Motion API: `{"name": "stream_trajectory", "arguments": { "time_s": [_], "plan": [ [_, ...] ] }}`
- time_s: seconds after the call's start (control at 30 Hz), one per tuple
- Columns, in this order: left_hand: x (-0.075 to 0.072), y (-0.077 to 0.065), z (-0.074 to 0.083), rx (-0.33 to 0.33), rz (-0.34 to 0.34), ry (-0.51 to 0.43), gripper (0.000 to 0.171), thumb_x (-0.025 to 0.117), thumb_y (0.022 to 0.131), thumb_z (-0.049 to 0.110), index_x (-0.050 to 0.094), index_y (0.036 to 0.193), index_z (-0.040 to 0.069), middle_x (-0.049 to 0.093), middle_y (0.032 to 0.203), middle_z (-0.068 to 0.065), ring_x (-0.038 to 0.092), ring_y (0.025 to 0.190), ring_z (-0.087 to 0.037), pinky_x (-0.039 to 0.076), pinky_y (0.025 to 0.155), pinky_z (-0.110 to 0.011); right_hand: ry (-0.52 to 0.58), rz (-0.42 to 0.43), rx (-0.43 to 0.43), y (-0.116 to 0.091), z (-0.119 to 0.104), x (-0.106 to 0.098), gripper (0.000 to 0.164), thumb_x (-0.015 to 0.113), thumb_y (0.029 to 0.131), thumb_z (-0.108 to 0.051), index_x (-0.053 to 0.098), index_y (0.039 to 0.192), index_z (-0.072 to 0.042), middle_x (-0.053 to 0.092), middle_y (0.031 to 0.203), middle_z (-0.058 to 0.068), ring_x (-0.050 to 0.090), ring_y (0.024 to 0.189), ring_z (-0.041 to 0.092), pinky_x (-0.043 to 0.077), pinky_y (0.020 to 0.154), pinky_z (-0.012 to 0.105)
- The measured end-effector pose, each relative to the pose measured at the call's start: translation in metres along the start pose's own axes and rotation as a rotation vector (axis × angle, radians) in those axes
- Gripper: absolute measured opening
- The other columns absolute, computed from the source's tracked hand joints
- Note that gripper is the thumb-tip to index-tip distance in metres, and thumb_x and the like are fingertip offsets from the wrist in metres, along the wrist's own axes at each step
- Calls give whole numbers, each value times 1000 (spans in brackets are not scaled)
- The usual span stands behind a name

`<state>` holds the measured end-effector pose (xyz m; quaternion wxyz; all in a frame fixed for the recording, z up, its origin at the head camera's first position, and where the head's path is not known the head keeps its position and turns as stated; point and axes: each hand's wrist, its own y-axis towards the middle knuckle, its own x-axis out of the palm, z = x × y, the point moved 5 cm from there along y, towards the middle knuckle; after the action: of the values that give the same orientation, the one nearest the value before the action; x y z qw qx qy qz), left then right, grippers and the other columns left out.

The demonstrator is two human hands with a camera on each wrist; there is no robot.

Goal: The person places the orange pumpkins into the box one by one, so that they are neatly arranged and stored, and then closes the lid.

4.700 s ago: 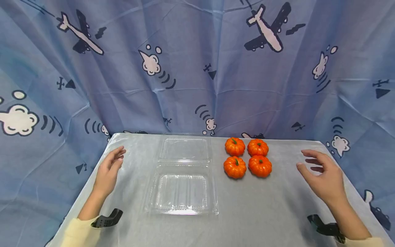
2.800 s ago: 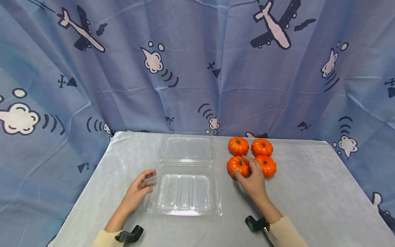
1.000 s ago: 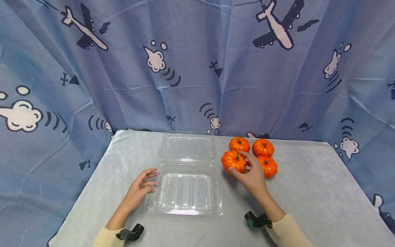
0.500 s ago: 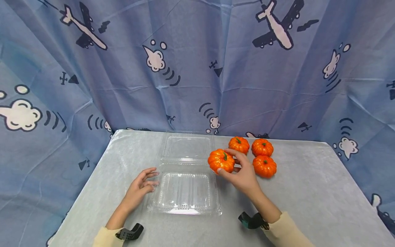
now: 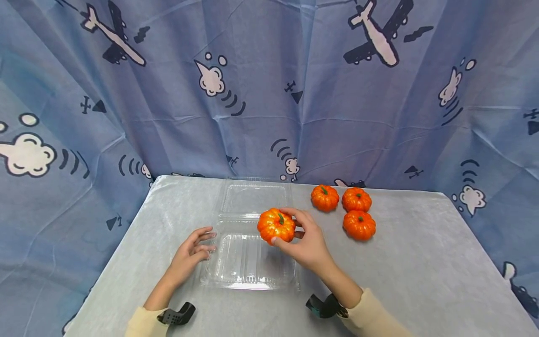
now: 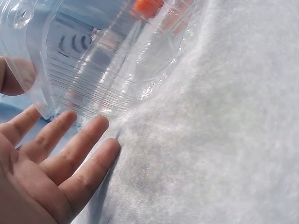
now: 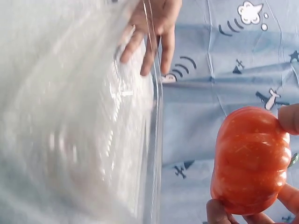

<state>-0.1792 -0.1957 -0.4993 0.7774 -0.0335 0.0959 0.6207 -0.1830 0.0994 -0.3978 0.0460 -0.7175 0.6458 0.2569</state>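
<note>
My right hand (image 5: 309, 243) grips a small orange pumpkin (image 5: 275, 225) between thumb and fingers. It holds the pumpkin up above the clear plastic clamshell box (image 5: 236, 284), whose lid (image 5: 254, 199) lies folded back behind the base. In the right wrist view the held pumpkin (image 7: 250, 161) shows its ribbed side, apart from the box rim. At the box's left edge is my left hand (image 5: 188, 257), its fingers loosely extended. The left wrist view has those fingers (image 6: 81, 151) beside the box wall (image 6: 88, 88); whether they touch it I cannot tell.
Three more orange pumpkins stand at the back right: a rear left one (image 5: 324, 198), a rear right one (image 5: 356, 200) and a front one (image 5: 359, 225). A pale cloth covers the table (image 5: 421, 262). Behind it hangs a blue curtain (image 5: 252, 140) with airplane prints.
My right hand has taken the front left pumpkin from the group, lifted it and moved it left over the box. My left hand came in to the box's left side earlier and stays there.
</note>
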Motion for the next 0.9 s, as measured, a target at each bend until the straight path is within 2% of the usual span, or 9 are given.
{"name": "stream_trajectory", "arguments": {
  "time_s": [0.2, 0.47, 0.73, 0.9],
  "plan": [
    [1, 2, 1, 0, 1, 5, 62, 52, 83, -9, 38, 143, 0, 48, 138, -28, 61, 109, -41, 55, 79, -27, 35, -24, -7, -2, -6, 21, 60, 82, 70, -16, 61, 126, -21, 58, 117, 5, 55, 97, 20, 56, 76, 28],
    [2, 3, 2, -16, 3, -1, 62, 52, 83, -8, 38, 143, 1, 48, 138, -28, 60, 111, -44, 55, 79, -27, 95, -45, -9, -4, -5, 40, 59, 82, 71, -16, 61, 125, -17, 58, 122, 7, 56, 98, 22, 56, 75, 25],
    [2, 2, 2, -12, 1, -6, 61, 51, 83, -9, 38, 142, 0, 48, 137, -29, 61, 109, -43, 55, 78, -27, 86, -44, 30, -3, -4, 57, 59, 83, 68, -16, 63, 123, -20, 59, 116, 5, 54, 95, 18, 55, 73, 26],
    [0, 1, 2, -6, 6, 8, 61, 52, 83, -9, 39, 142, 0, 49, 137, -29, 62, 108, -41, 55, 78, -25, 92, -50, 28, -5, -6, 70, 59, 82, 67, -19, 63, 123, -18, 59, 114, 7, 55, 96, 19, 56, 73, 28]
  ]
}}
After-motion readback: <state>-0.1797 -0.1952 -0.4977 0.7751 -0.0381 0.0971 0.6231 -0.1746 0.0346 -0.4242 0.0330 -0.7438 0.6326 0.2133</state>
